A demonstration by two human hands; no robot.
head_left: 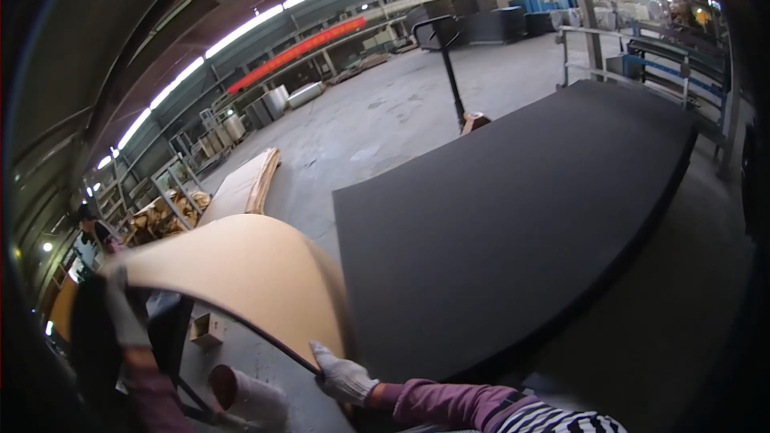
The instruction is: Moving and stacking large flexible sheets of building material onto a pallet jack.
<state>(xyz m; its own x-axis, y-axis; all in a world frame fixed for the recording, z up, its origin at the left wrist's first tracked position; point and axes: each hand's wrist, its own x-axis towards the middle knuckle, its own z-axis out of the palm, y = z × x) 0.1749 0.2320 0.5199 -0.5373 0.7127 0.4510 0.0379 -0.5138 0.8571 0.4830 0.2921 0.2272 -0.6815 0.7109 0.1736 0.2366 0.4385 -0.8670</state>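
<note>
In the head view, a small open box [207, 330] of brown board stood on the floor [365, 116] at 8 o'clock, its inside too small to make out. At 7 o'clock a pale cylinder [269, 401], a bucket or a tube, lay tipped with its dark round mouth toward 9 o'clock; what it contained could not be told. The right hand [343, 375], in a whitish knitted glove, was at 6 o'clock, its forearm reaching in from 5 o'clock in a purple sleeve [449, 405]; thumb and fingers were clamped on the near edge of a tan sheet [241, 261]. The left hand [124, 313], also gloved, was raised at 8 o'clock against the far-left corner of that sheet, but blur hid whether its fingers had closed there. The tan sheet spanned the space between the hands at 8 o'clock, smooth and matte, bowed upward into a broad arch, with a thin dark edge. Its curved end came down beside a large dark board [513, 224], flat, dull and nearly black, spread toward 3 o'clock. A stack of pale sheets [241, 184] with ragged brown edges lay at 9 o'clock, and a slim black handle [451, 72] rose at 1 o'clock.
</note>
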